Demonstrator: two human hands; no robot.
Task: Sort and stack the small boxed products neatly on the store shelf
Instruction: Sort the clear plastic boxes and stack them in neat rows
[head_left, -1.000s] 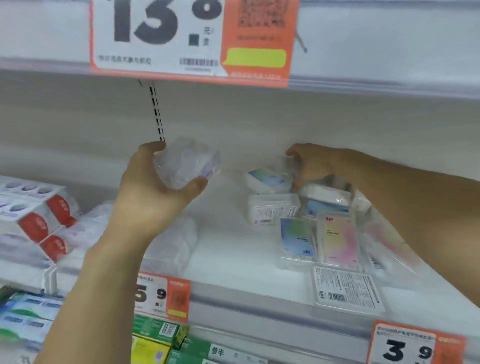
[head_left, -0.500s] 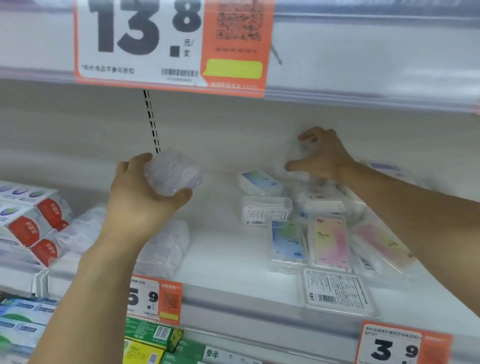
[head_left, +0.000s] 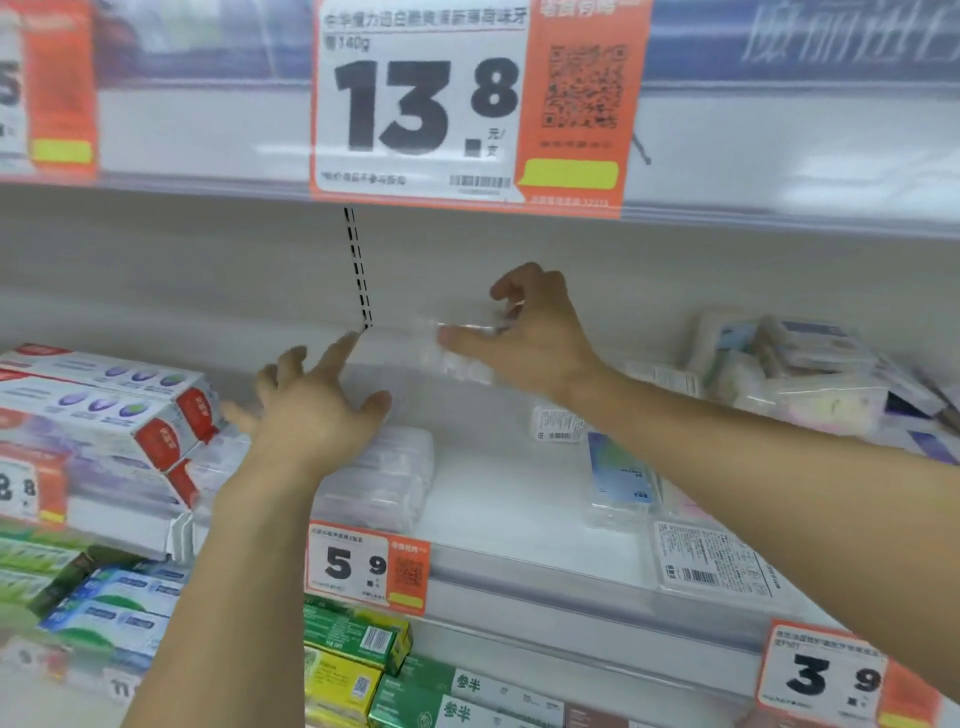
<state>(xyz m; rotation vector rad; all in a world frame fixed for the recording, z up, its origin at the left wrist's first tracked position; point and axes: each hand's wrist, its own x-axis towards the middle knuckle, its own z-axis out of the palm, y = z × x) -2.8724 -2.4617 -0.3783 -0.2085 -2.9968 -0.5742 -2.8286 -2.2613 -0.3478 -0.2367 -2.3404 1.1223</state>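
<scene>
Early days here: right hand (head_left: 524, 332) pinches a clear box (head_left: 457, 338) at the shelf (head_left: 519, 519) back, left hand (head_left: 311, 410) spread and empty over a short stack (head_left: 384, 478), while a jumbled pile (head_left: 789, 374) sits unsorted at right.

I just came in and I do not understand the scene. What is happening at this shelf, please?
A person is tidying small clear boxed products on a white store shelf. The right hand pinches one clear box near the back wall. The left hand is open with spread fingers and holds nothing, above a stack of similar clear boxes. More boxes lie in an untidy pile at the right, so the sorting is not finished.
</scene>
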